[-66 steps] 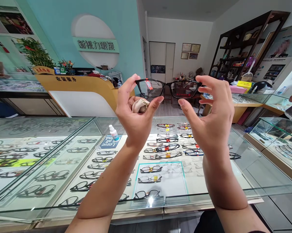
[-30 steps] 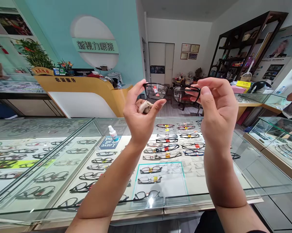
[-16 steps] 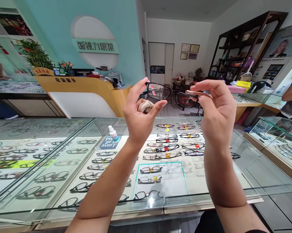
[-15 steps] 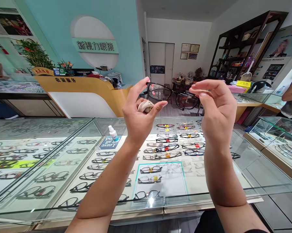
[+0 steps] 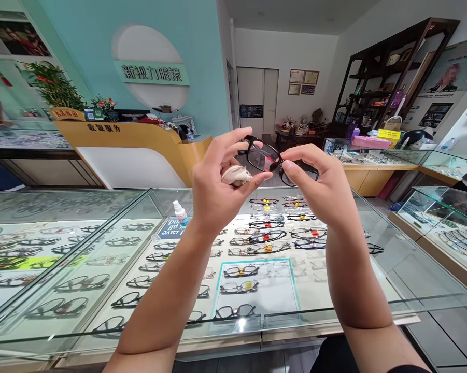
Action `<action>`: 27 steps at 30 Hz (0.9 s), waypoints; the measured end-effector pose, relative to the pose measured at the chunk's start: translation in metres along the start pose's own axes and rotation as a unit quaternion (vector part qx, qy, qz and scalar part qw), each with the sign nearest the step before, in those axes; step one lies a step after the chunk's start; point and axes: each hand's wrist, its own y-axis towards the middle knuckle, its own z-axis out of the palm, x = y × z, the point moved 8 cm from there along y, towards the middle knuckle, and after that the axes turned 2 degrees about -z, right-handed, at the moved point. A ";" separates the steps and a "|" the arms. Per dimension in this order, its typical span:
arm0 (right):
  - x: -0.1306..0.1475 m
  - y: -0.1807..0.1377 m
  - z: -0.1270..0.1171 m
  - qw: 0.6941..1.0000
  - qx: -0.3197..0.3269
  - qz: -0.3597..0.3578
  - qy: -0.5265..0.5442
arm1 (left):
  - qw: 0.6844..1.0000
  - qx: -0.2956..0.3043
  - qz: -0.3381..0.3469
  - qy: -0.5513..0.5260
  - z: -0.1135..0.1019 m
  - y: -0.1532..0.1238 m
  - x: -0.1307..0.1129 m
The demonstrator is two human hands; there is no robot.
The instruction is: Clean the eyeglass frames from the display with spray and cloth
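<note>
A pair of black-framed eyeglasses (image 5: 259, 158) is raised above the glass display counter, tilted down to the right. My left hand (image 5: 213, 194) grips the left end of the frame with its fingertips. Bunched in that same palm is a pale cloth (image 5: 235, 175). With thumb and forefinger, my right hand (image 5: 326, 191) pinches the frame near the bridge. Part of the right lens is behind my right fingers. A red mark shows on or through the left lens.
Under the counter's glass top (image 5: 373, 248) lie rows of eyeglasses (image 5: 239, 311). A small white spray bottle (image 5: 180, 212) stands on the counter at left. Beyond are a yellow-and-white reception desk (image 5: 140, 150) and another glass case (image 5: 447, 223). Part of a person shows at far right.
My right hand has moved left and slightly down, from the right end of the eyeglasses to the bridge. The eyeglasses have turned and tilted a little more.
</note>
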 end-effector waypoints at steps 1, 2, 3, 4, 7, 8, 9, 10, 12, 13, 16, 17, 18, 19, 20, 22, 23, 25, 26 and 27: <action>-0.002 0.000 0.001 1.000 0.010 0.011 0.018 | 1.000 0.008 -0.006 -0.017 0.000 0.001 0.000; -0.004 0.001 0.002 0.999 0.022 0.024 0.037 | 0.999 0.016 -0.011 -0.031 0.001 0.002 0.001; -0.006 0.001 0.004 0.997 0.036 0.038 0.058 | 0.999 0.023 -0.014 -0.043 0.001 0.003 0.002; -0.009 0.001 0.006 0.994 0.050 0.052 0.078 | 0.998 0.031 -0.017 -0.053 0.001 0.004 0.002; -0.014 0.001 0.011 0.985 0.088 0.080 0.125 | 0.995 0.052 -0.031 -0.075 0.001 0.006 0.004; -0.014 0.001 0.012 0.983 0.096 0.081 0.134 | 0.994 0.055 -0.039 -0.081 0.002 0.006 0.004; -0.014 0.002 0.012 0.982 0.101 0.080 0.141 | 0.994 0.056 -0.049 -0.084 0.002 0.006 0.005; -0.014 0.002 0.012 0.981 0.104 0.078 0.145 | 0.993 0.056 -0.059 -0.084 0.001 0.006 0.006; -0.015 0.002 0.012 0.980 0.106 0.076 0.148 | 0.992 0.057 -0.078 -0.084 0.002 0.006 0.008; -0.016 0.002 0.012 0.981 0.107 0.076 0.146 | 0.991 0.060 -0.084 -0.084 0.003 0.006 0.009; -0.019 0.002 0.011 0.985 0.087 0.075 0.129 | 0.989 0.065 -0.102 -0.083 0.005 0.006 0.011; -0.020 0.003 0.010 0.988 0.070 0.072 0.120 | 0.990 0.056 -0.106 -0.076 0.005 0.005 0.011; -0.021 0.003 0.008 0.991 0.047 0.067 0.109 | 0.991 0.038 -0.110 -0.063 0.003 0.005 0.011; -0.022 0.004 0.005 0.993 0.021 0.062 0.096 | 0.993 0.011 -0.112 -0.046 0.000 0.005 0.009; -0.022 0.004 0.003 0.995 -0.005 0.055 0.081 | 0.993 -0.018 -0.111 -0.026 -0.004 0.004 0.006; -0.020 0.003 0.000 0.997 -0.042 0.039 0.050 | 0.994 -0.051 -0.101 0.008 -0.005 0.002 -0.003; -0.019 0.003 0.001 0.998 -0.049 0.030 0.039 | 0.994 -0.049 -0.097 0.016 -0.003 0.001 -0.007; -0.015 0.003 0.004 0.999 -0.048 0.011 0.025 | 0.994 -0.023 -0.105 0.010 0.007 -0.001 -0.012; -0.012 0.002 0.006 0.999 -0.045 0.001 0.017 | 0.993 -0.011 -0.115 -0.002 0.012 -0.002 -0.013; -0.010 0.002 0.008 0.999 -0.044 -0.009 0.007 | 0.991 -0.005 -0.130 -0.015 0.016 -0.003 -0.012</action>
